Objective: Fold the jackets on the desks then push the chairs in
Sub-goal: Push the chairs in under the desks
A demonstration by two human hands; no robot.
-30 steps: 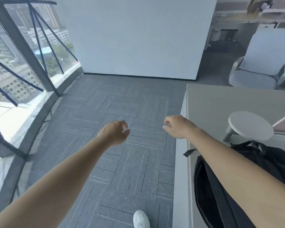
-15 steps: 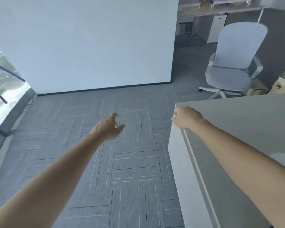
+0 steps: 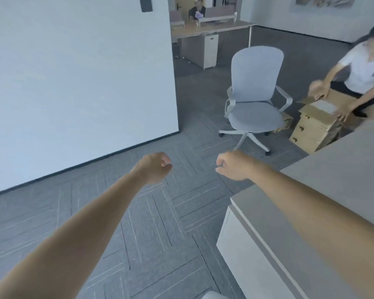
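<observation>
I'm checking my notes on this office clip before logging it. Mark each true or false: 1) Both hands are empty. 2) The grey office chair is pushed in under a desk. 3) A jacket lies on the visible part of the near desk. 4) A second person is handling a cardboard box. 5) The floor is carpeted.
1) True: the left hand and right hand hold nothing, fingers loosely curled.
2) False: the grey office chair stands out on open floor, clear of any desk.
3) False: the visible part of the near desk shows no jacket.
4) True: a second person has both hands on a cardboard box.
5) True: the grey carpet is laid in tiles.
</observation>
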